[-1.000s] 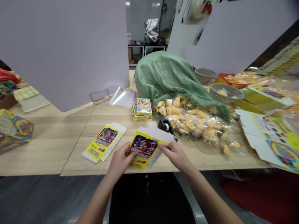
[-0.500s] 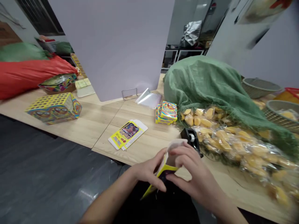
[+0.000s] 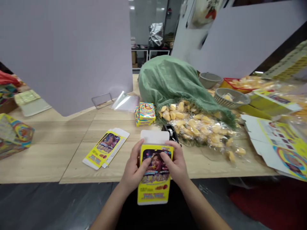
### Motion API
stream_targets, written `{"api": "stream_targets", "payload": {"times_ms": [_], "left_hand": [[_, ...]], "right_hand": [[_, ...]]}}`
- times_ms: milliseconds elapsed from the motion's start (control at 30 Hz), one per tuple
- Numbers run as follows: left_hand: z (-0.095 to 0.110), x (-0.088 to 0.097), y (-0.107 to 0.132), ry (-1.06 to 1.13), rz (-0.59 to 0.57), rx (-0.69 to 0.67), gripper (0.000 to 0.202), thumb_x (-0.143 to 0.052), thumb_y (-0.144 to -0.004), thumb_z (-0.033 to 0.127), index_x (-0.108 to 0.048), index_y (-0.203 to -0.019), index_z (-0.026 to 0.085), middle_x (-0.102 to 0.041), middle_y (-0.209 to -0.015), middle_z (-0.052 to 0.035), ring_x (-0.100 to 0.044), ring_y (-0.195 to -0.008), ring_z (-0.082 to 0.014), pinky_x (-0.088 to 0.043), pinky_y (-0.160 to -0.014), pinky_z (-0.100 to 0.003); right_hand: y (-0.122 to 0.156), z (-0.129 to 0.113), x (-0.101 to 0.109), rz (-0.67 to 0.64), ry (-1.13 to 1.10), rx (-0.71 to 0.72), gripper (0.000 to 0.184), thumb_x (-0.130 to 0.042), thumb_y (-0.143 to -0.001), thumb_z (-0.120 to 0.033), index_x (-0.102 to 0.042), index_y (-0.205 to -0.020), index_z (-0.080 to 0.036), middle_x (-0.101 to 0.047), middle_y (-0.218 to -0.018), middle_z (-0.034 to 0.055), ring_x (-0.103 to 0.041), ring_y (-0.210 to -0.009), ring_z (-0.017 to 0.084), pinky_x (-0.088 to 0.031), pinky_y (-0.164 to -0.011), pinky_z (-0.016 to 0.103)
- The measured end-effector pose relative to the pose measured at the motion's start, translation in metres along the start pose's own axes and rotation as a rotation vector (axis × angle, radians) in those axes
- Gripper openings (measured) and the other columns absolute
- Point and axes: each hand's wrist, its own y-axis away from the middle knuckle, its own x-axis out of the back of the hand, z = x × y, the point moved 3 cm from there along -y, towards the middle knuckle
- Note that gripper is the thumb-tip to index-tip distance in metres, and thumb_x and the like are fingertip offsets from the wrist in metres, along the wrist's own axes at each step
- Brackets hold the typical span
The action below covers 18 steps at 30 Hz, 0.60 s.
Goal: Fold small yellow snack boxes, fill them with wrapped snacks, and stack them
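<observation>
A yellow cardboard box with a printed front is upright between my hands, its white top flap standing up. My left hand grips the left edge, thumb across the front. On the right edge my right hand is closed the same way, its thumb also on the front. The fingers behind the box are hidden. Just beyond my right hand sits a black tape dispenser. To the left, flat yellow cartons lie overlapped on the wooden table.
Small yellow boxes are stacked beside a clear plastic sheet. Several wrapped yellow pieces spill from a green mesh sack. Grey baskets stand at the right, near a large opened carton. A patterned box is at left.
My view has swung right. The box has turned from edge-on to face me, and my right hand has moved from its open top to its right edge.
</observation>
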Motion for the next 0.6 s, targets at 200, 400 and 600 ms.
{"api": "stream_targets", "payload": {"times_ms": [200,400,600], "left_hand": [[0.001,0.006,-0.006,-0.017,-0.116,0.031,0.021,-0.051,-0.091,0.04,-0.042,-0.103,0.024,-0.052,-0.084,0.0025,-0.052,-0.074,-0.0115,-0.045,-0.068,-0.022],[-0.001,0.002,-0.004,-0.186,-0.172,0.04,0.027,-0.051,-0.092,0.037,-0.037,-0.111,0.024,-0.058,-0.095,-0.0005,-0.057,-0.087,-0.0141,-0.045,-0.077,-0.025],[0.0,-0.001,-0.007,-0.061,-0.046,0.098,0.049,-0.054,-0.089,0.036,-0.019,-0.122,0.024,-0.063,-0.091,-0.0021,-0.063,-0.084,-0.0168,-0.047,-0.076,-0.029]], "right_hand": [[-0.007,-0.012,0.015,-0.313,0.119,0.059,0.03,-0.055,-0.086,-0.041,-0.051,-0.066,-0.02,-0.05,-0.063,-0.0008,-0.048,-0.061,0.013,-0.04,-0.057,0.025],[-0.029,-0.016,0.025,-0.457,-0.058,-0.212,0.043,-0.052,-0.088,-0.042,-0.056,-0.127,-0.023,-0.064,-0.121,0.0074,-0.062,-0.104,0.022,-0.049,-0.087,0.035],[-0.029,-0.03,0.024,-0.739,0.03,0.015,0.038,-0.048,-0.092,-0.042,-0.064,-0.122,-0.024,-0.057,-0.134,0.006,-0.051,-0.126,0.023,-0.036,-0.107,0.04]]}}
